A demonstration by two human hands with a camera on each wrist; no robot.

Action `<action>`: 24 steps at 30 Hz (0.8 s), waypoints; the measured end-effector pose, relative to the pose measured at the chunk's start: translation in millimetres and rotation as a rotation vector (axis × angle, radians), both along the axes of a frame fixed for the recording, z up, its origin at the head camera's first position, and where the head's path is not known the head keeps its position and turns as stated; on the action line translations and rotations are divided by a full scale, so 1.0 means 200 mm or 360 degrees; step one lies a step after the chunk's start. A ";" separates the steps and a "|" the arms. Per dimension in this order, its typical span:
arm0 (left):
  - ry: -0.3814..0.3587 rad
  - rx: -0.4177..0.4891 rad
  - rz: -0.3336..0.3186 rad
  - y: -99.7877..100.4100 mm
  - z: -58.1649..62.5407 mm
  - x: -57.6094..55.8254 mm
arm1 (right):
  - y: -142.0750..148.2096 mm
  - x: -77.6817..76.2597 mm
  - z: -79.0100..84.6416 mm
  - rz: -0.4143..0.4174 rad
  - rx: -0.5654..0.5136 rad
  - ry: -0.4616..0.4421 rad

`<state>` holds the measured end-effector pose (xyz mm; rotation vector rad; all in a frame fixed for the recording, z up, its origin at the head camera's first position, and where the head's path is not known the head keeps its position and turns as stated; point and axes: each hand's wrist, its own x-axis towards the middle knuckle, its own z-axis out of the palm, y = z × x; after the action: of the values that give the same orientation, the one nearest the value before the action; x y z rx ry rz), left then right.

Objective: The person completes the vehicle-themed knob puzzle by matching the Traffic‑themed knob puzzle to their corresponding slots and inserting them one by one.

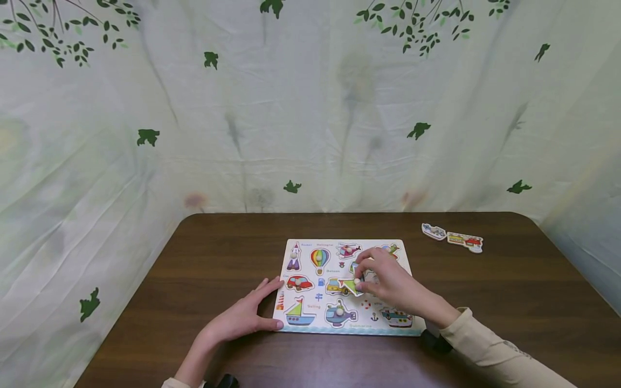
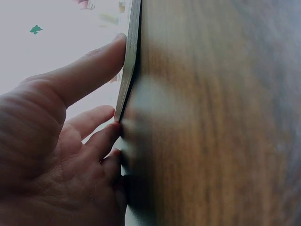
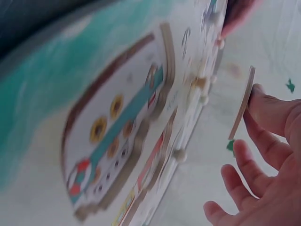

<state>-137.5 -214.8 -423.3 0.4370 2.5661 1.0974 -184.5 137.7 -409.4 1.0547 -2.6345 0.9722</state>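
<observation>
A white peg puzzle board (image 1: 310, 295) with pictures of vehicles lies on the brown table. My right hand (image 1: 388, 277) pinches a thin knobbed puzzle piece (image 1: 350, 287) with a green triangular shape on it, held tilted over the middle of the board. In the right wrist view this piece (image 3: 242, 103) appears edge-on between thumb and fingers, apart from the board. With its fingers extended, my left hand (image 1: 245, 311) touches the board's left side, thumb near the lower corner. The left wrist view shows those fingertips (image 2: 106, 136) at the board's edge.
At the back right of the table (image 1: 509, 302) lie two loose puzzle pieces, a long red-and-yellow one (image 1: 464, 241) and a smaller bluish one (image 1: 433, 231). A knobbed submarine piece (image 1: 340, 313) sits in the board. A leaf-patterned curtain (image 1: 310, 108) hangs behind the table.
</observation>
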 end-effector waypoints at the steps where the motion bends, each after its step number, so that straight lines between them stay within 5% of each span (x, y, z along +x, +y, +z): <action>1: -0.0002 -0.0001 0.0005 0.00 0.00 0.00 | -0.01 0.01 0.00 -0.0003 0.0017 -0.0013; 24: -0.0020 -0.0019 0.0029 0.01 0.00 0.00 | -0.19 0.08 -0.01 0.0115 0.0192 0.0092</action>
<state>-137.4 -213.6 -422.8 0.4037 2.5693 1.0867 -168.8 99.4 -410.7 1.1931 -2.6532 0.7914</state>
